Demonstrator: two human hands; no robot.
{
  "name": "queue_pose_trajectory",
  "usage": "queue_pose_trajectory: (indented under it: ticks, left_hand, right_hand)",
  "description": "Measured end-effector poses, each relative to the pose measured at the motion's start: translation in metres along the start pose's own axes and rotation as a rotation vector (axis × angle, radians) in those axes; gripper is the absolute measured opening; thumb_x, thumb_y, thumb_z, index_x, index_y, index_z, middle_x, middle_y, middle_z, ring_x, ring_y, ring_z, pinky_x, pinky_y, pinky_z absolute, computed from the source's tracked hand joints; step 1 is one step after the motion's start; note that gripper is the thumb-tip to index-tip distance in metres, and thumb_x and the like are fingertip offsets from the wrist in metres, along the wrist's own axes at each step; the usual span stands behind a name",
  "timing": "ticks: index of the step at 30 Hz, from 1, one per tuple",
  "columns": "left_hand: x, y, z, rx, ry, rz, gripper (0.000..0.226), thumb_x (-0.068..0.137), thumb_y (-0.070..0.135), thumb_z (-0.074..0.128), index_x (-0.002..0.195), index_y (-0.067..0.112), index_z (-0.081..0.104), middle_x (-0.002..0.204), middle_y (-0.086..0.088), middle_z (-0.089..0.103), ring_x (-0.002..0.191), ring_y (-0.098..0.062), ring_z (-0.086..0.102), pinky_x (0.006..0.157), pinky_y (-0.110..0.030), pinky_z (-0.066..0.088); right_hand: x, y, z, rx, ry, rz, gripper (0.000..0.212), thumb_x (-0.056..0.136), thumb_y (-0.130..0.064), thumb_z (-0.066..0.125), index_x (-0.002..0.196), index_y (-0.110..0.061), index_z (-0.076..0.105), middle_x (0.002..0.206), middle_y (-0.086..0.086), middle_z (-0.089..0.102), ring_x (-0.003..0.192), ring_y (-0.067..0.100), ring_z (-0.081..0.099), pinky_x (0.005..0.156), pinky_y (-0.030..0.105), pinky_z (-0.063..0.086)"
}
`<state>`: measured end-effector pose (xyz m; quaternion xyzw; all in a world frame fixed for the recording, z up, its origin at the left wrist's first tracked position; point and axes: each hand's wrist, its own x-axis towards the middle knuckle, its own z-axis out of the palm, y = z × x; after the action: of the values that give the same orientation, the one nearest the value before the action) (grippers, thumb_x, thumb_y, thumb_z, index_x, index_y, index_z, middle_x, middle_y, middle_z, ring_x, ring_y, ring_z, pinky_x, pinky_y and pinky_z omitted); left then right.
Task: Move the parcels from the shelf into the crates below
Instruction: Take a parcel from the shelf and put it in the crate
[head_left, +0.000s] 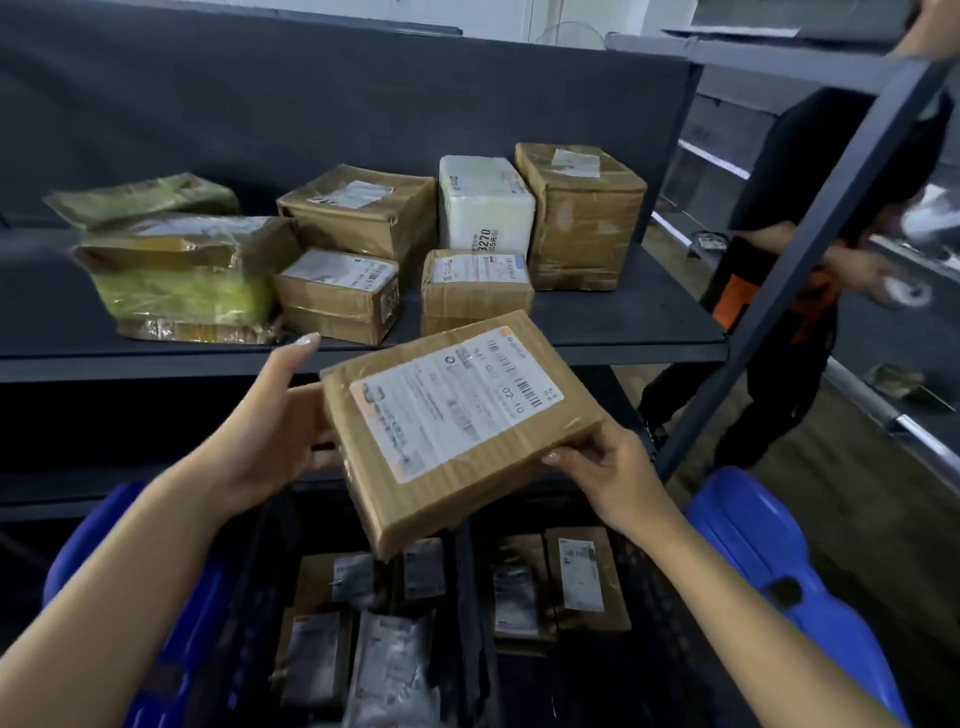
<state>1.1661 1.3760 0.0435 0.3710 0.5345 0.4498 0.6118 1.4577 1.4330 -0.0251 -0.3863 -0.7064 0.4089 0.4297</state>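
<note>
Both forearms reach in from the bottom edge. Shelf ahead, seven parcels on it: green-wrapped bundle far left, brown cartons, one white box. Two dark crates below, blue rims, several labelled parcels inside. Flat brown parcel held tilted in the air above the crates, label up. Left hand clasps its left edge, right hand pinches its lower right corner.

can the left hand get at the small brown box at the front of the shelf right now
Probably not yet. The left hand shares its grip on the flat parcel with the right hand. The small brown box sits at the shelf front with nothing blocking it.
</note>
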Motion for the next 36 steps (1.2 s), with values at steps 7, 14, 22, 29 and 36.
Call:
queue_pose_trajectory:
  ticks: [7,14,22,29,36]
  left_hand:
    - [0.0,-0.001,-0.016,0.122,-0.223,-0.067,0.052,0.055,0.06,0.075,0.088,0.02,0.079,0.101,-0.014,0.073,0.084,-0.024,0.071,0.074,-0.037,0.052]
    - [0.004,-0.025,-0.005,0.062,-0.108,0.05,0.041,0.066,0.051,0.069,0.095,0.024,0.078,0.103,-0.009,0.074,0.084,-0.018,0.072,0.068,-0.026,0.056]
    - [0.002,-0.065,0.031,-0.046,0.093,0.363,0.045,0.08,0.05,0.058,0.117,0.026,0.067,0.117,0.001,0.07,0.108,-0.016,0.066,0.084,-0.023,0.054]
    - [-0.006,-0.077,0.036,0.038,0.104,0.369,0.053,0.08,0.048,0.062,0.13,0.034,0.055,0.115,0.012,0.07,0.104,-0.009,0.067,0.081,-0.015,0.052]
    - [0.001,-0.081,0.033,0.077,0.256,0.328,0.044,0.069,0.053,0.069,0.107,0.03,0.066,0.1,0.009,0.075,0.091,-0.011,0.072,0.074,-0.029,0.058]
  right_hand:
    - [0.011,-0.017,-0.005,-0.047,-0.153,0.025,0.046,0.077,-0.039,0.072,0.118,-0.038,0.053,0.113,-0.028,0.066,0.109,-0.006,0.06,0.087,0.009,0.045]
    - [0.019,-0.019,0.0,-0.031,-0.044,0.116,0.066,0.079,-0.05,0.063,0.14,-0.034,0.042,0.135,-0.023,0.053,0.123,-0.01,0.047,0.101,0.011,0.037]
    - [-0.009,-0.037,0.048,-0.021,-0.182,0.249,0.06,0.075,-0.083,0.043,0.129,-0.056,0.046,0.116,-0.039,0.059,0.11,-0.021,0.051,0.081,-0.005,0.036]
    - [-0.019,-0.033,0.058,0.021,-0.114,0.209,0.066,0.081,-0.057,0.058,0.141,-0.034,0.044,0.114,-0.036,0.062,0.109,-0.013,0.056,0.085,0.002,0.042]
    - [-0.03,-0.016,0.076,0.006,-0.09,0.207,0.072,0.088,-0.034,0.066,0.15,-0.032,0.029,0.117,-0.04,0.057,0.114,-0.013,0.053,0.09,0.006,0.043]
